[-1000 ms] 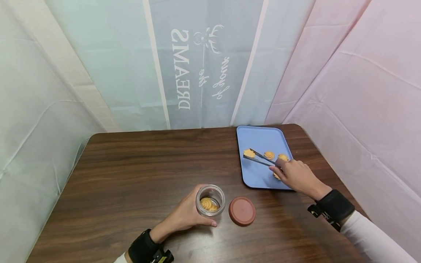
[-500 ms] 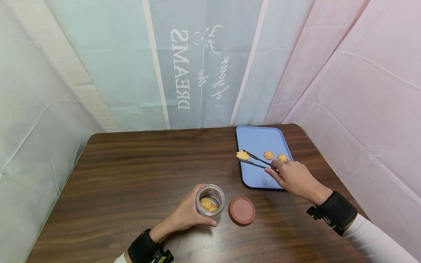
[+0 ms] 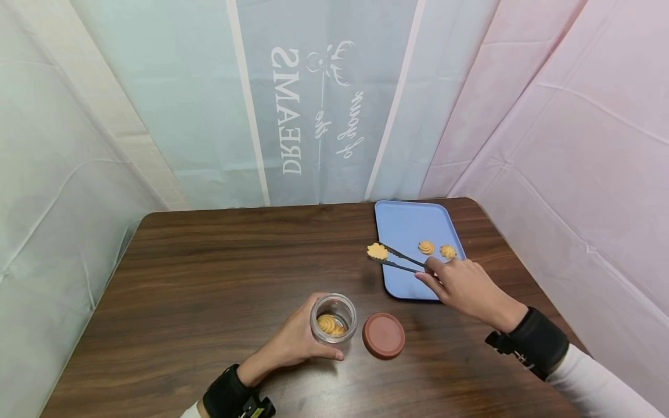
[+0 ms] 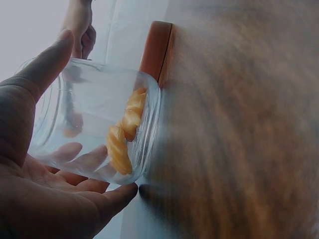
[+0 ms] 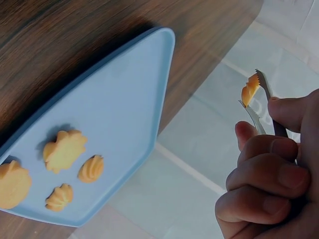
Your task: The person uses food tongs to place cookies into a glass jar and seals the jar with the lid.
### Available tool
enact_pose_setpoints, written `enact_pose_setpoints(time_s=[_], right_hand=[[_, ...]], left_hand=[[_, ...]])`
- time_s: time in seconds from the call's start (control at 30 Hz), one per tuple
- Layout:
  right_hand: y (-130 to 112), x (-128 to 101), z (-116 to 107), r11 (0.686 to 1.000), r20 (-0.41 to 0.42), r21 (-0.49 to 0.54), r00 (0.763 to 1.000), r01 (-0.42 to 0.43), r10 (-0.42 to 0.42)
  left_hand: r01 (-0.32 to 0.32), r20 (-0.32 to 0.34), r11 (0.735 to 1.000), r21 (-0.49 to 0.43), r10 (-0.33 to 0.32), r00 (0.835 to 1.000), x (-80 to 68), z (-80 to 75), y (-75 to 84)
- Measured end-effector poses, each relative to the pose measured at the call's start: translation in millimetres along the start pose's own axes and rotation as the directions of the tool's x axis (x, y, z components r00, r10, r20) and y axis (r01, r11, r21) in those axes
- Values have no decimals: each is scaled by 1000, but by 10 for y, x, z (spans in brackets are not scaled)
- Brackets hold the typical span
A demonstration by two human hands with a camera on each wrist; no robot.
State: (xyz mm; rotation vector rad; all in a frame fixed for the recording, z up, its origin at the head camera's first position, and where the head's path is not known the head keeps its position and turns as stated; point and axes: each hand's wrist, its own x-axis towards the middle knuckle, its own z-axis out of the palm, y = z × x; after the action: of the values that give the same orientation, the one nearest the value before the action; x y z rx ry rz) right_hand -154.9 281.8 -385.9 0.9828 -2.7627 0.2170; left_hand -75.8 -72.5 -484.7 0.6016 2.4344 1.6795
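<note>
My left hand grips a clear glass jar with its mouth uncovered. Inside, a couple of swirled yellow cookies lie at the bottom, as the left wrist view shows. My right hand holds dark metal tongs, whose serrated tips pinch a cookie. That cookie hangs in the air at the left edge of a blue tray. More cookies rest on the tray, several of them visible in the right wrist view.
A reddish-brown round lid lies flat on the wooden table, just right of the jar. Fabric curtains enclose the table at the back and both sides.
My right hand has carried the tongs and their cookie left and slightly toward me, from over the tray to its left edge. The left hand and jar have stayed in place.
</note>
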Motion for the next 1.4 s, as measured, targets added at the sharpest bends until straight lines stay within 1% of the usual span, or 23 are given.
enact_pose_setpoints(time_s=[0.27,0.5,0.73,0.87,1.03,1.27,1.4], right_hand=[[-134,3,-66,999,-21,-3,999,37,-37],[-228,-9,-116,998,-44,-20,997,67,-68],[-337,-33,-166,995,-32,-6,994,103,-104],[-407,-45,-194,988,-43,-12,987,152,-153],[-492,-57,-216,975,-66,-14,973,220,-220],[-605,-87,-239,966,-58,12,964,259,-258],[-661,-99,-245,954,-65,29,953,300,-297]], left_hand=[[25,6,1000,-11,-25,1000,-6,0,8],[-9,-3,1000,1,9,1000,1,4,-3],[-13,-6,1000,10,13,1000,-5,11,-7],[-5,-5,1000,17,5,1000,-9,9,0],[-4,-2,1000,11,4,1000,-1,10,-5],[2,6,1000,23,-2,1000,-4,6,-7],[10,3,999,32,-10,1000,-7,3,2]])
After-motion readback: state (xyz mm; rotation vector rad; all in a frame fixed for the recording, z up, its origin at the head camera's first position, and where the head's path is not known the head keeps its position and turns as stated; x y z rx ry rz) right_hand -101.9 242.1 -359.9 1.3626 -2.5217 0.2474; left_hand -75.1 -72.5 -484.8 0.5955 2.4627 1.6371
